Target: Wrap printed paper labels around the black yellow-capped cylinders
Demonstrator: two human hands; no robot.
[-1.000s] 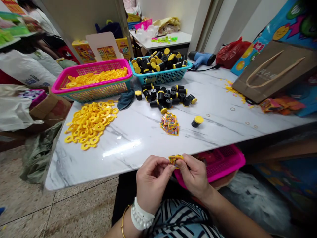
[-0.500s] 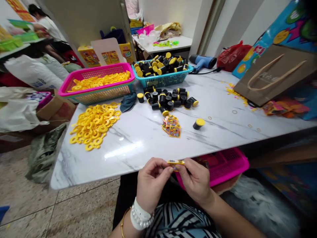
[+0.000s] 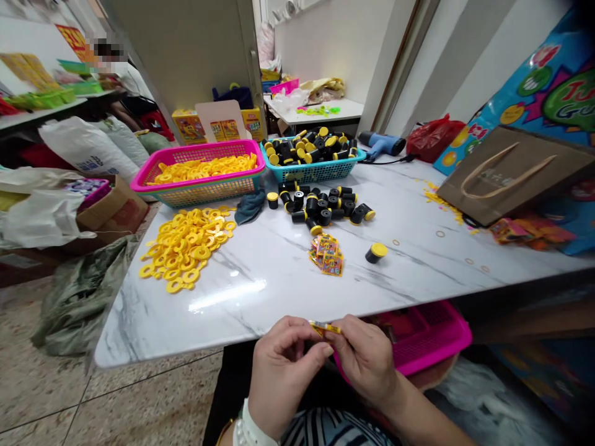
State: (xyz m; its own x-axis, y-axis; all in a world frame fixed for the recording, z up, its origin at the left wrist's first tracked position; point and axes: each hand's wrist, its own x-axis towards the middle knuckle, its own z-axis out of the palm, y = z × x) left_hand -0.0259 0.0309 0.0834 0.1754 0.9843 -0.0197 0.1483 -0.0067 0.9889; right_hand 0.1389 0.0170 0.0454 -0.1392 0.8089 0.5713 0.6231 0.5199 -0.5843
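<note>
A small yellow printed wrapper [image 3: 325, 326] is pinched between my two hands at the table's front edge, seen nearly edge-on. My left hand [image 3: 286, 368], with a white band at the wrist, has its index finger at the wrapper's left end and its thumb just below. The thumb and fingers of my right hand [image 3: 365, 353] close on the right end. Farther in on the table lies a small pile of similar printed pieces [image 3: 332, 263]. To its right a black spool-like cylinder with a yellow cap [image 3: 376, 252] stands alone. More black cylinders [image 3: 324, 217] lie grouped behind the pile.
Yellow rings [image 3: 186, 248] are heaped at left. Behind them stand a pink basket [image 3: 149, 167] of yellow pieces and a teal basket [image 3: 320, 171] of capped cylinders. A blue heat gun [image 3: 383, 144] and brown paper bag [image 3: 497, 179] are at right. Below the edge sits a magenta basket [image 3: 446, 347].
The view has tilted up slightly, so the table sits lower in the picture. My fingers have shifted a little on the wrapper, which both hands still hold.
</note>
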